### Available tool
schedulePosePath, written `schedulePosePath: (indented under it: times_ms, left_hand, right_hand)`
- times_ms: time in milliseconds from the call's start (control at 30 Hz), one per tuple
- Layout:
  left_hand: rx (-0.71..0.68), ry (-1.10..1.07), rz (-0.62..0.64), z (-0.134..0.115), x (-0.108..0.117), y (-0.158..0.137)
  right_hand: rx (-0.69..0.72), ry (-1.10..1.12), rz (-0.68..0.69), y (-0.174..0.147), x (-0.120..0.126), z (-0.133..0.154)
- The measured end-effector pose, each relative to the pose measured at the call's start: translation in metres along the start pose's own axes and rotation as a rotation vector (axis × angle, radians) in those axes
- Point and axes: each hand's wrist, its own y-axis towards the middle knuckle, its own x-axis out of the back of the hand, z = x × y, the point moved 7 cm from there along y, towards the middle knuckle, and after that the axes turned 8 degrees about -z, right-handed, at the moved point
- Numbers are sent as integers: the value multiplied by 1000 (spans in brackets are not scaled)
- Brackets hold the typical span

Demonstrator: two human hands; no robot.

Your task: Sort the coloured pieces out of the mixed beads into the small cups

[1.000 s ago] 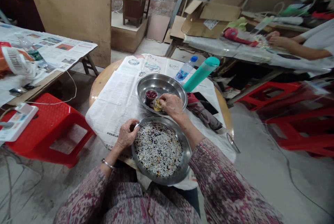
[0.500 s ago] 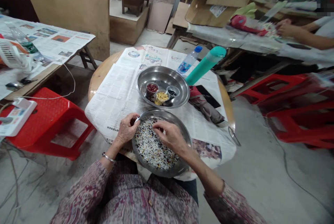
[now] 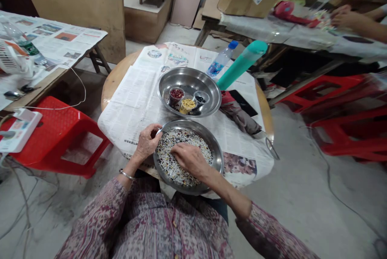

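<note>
A steel basin in front of me holds a spread of mixed white, black, yellow and dark red beads or grains. At its left rim my left hand is curled around a small cup with dark red contents, mostly hidden by the fingers. My right hand reaches over the mix, fingertips pinched together at its surface. Anything between them is too small to make out. Behind, a second steel basin holds small clear cups of red pieces, yellow pieces and black pieces.
Newspaper covers the round table. A blue-capped bottle, a teal cylinder, a dark phone-like slab and a grey-red bundle lie right of the far basin. A red stool stands left; another person's hands work at the back right.
My right hand has lowered and moved slightly left, its fingertips now down at the grains. My left hand keeps its hold at the rim. The whole view has shifted a little with my head.
</note>
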Motion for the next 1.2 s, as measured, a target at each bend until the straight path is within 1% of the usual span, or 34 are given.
schedulePosePath:
  times_ms: [67,133,233,367,433,533,700,767,833,900,1067,1133,1200]
  left_hand:
    - [3,9,0,-1,1,0]
    - [5,9,3,-1,1,0]
    - [0,0,9,0,0,0]
    - [-19,-10,-5,-1,0,1]
    - [-20,-15,-4,-1,0,1]
    - [-10,-16,1,-1,-1,1]
    - [16,-6,12,-1,-1,1]
    - [15,-12,12,-1,-1,1]
    - [7,-18,10,-1,-1,1]
    - [3,-18,7,0,-1,0]
    - [-12,-11,4,1,-1,0]
    - [-17,-13,3,0,-1,0]
    - [-16,-21,5,-1,-1,0]
  right_hand:
    - [-65,-2,-84,9,5,-12]
    - [-108,0,-146,16,7,-17]
    - [-79,24,-152,22,2,-5]
    - [62,104,-50,14,-9,24]
    - [113,117,14,4,-11,31]
    - [138,91,111,-13,-6,28]
    - [122,87,201,-35,12,17]
    - [121,97,247,-39,11,17]
    - [121,83,260,-38,8,18]
    - [97,46,206,-30,5,14]
    - [-96,-34,-87,-1,13,-8]
    - [-123,-19,-130,6,13,-10]
    - [-74,25,-103,9,10,-2]
